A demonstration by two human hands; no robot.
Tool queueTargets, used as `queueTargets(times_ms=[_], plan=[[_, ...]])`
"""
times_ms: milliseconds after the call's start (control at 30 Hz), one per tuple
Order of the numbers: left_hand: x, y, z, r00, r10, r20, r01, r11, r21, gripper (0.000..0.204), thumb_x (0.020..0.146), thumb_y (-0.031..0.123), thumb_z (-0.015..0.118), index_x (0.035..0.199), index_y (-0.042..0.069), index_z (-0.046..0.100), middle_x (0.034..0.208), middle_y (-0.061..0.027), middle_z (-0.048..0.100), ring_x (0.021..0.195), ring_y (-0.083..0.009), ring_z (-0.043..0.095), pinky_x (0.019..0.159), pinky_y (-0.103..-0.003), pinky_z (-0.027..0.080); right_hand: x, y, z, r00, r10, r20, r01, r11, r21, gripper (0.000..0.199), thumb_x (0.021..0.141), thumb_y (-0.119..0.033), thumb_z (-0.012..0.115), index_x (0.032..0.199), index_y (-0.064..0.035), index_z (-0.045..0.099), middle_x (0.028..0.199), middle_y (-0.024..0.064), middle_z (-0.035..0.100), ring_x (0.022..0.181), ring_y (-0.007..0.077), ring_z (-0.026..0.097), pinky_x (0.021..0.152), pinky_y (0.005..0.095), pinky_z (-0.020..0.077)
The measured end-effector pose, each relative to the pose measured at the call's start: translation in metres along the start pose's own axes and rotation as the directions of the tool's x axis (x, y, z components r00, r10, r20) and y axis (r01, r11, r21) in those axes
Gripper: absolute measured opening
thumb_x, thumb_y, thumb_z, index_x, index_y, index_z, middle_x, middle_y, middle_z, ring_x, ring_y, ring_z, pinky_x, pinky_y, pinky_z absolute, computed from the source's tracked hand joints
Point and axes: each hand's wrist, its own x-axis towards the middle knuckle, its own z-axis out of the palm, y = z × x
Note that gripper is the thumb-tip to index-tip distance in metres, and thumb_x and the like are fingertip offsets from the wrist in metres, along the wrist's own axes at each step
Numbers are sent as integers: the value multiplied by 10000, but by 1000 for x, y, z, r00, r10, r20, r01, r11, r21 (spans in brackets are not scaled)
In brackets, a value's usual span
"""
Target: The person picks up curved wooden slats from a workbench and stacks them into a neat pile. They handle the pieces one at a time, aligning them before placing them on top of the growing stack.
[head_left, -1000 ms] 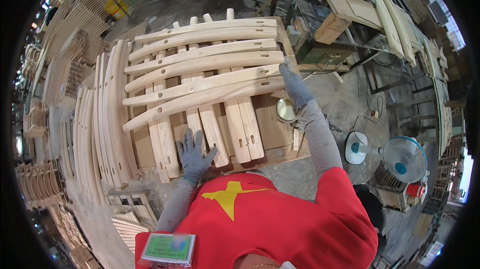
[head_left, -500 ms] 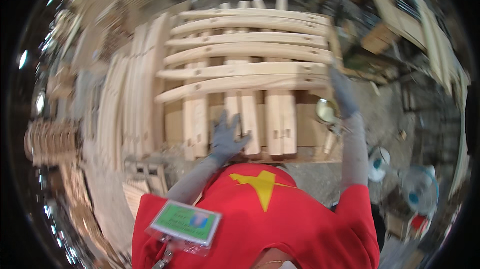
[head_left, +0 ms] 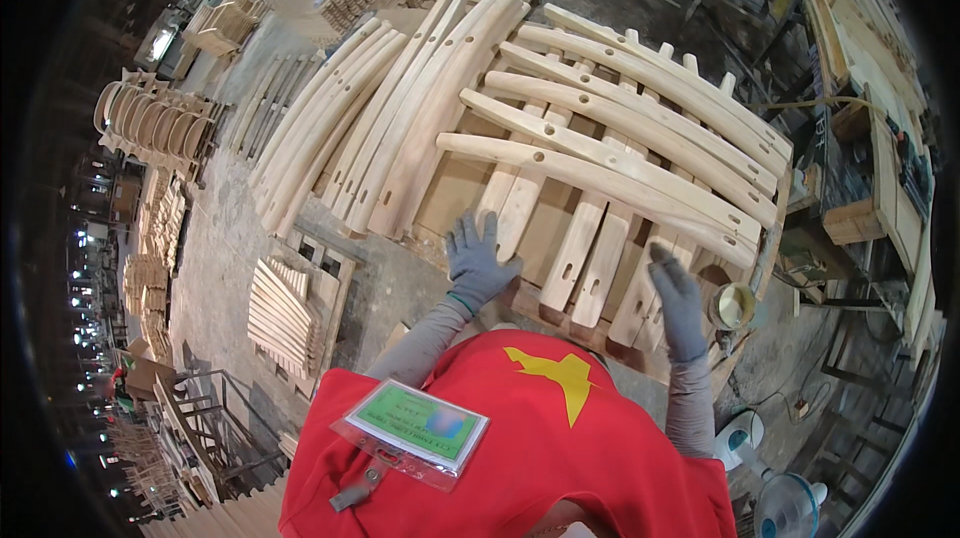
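My left hand (head_left: pixel 478 263), in a grey glove with the fingers spread, rests at the near ends of the straight wooden bars (head_left: pixel 520 206), on the left. Several curved wooden slats (head_left: pixel 600 163) with drilled holes lie across these bars. On the right, my right hand (head_left: pixel 678 300), also gloved, has its fingers stretched out over the near end of a slotted bar (head_left: pixel 640 303); nothing shows in it. Whether it touches the wood I cannot tell. Just right of it stands a round can (head_left: pixel 735 306) with pale contents.
More curved slats (head_left: pixel 425 128) lie to the left of the bars. Beyond them are stacked wooden parts (head_left: pixel 290 313) on a pallet and curved parts (head_left: pixel 155 116) farther left. A workbench (head_left: pixel 875 183) runs along the right. A clear-topped container (head_left: pixel 788 503) stands at lower right.
The view has turned, so the wood now slants. My right hand has come back from the right ends of the curved slats to the near bars. My left hand stays spread at the near side.
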Motion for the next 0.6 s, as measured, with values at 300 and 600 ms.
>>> queueTargets(times_ms=[300, 600], plan=[[17, -29, -2, 981, 160, -109, -169, 982, -79, 935, 660, 533, 659, 1413, 75, 346, 1303, -281, 368, 1103, -434, 436, 937, -508, 348, 41, 12, 132, 963, 89, 255, -117, 988, 97, 490, 910, -114, 558, 1338, 70, 407, 1363, 177, 458, 1265, 215, 430, 1046, 296, 335], [40, -84, -35, 933, 359, 24, -345, 911, -224, 785, 700, 471, 643, 1332, 49, 448, 1297, -259, 433, 1176, -392, 432, 994, -504, 323, 58, -8, 236, 919, 213, 330, -234, 972, 22, 554, 894, -150, 580, 1356, 73, 372, 1348, 215, 464, 1244, 256, 457, 1009, 324, 384]])
